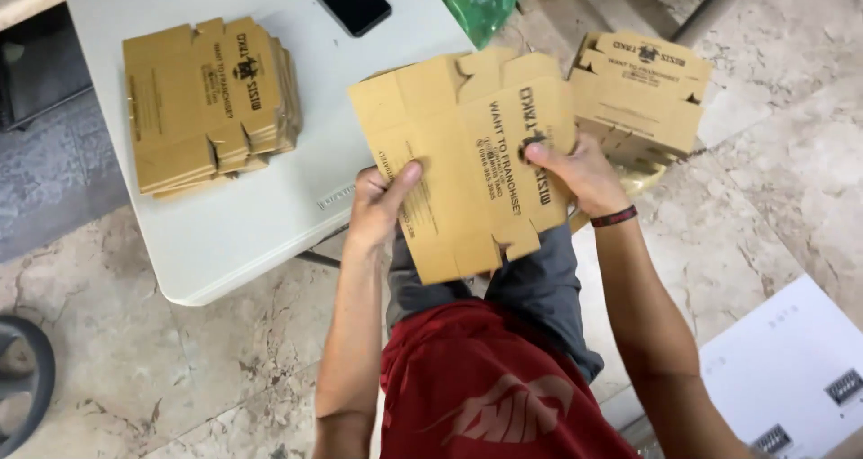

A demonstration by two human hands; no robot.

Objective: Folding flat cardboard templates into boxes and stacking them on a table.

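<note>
While both hands pinch the flat carton (463, 162) — left hand (379, 203), right hand (575, 167) — folding is just beginning. Judged next: pop its walls open.

A makeshift packing spot in a shop or food-stall back room, by the look of it. A stack of flat printed cardboard boxes (211, 104) sits near the left edge of a white folding table (261, 216), more folded boxes (640, 95) are piled beyond its right corner, and the floor (773, 180) is worn marble-look tile.
</note>
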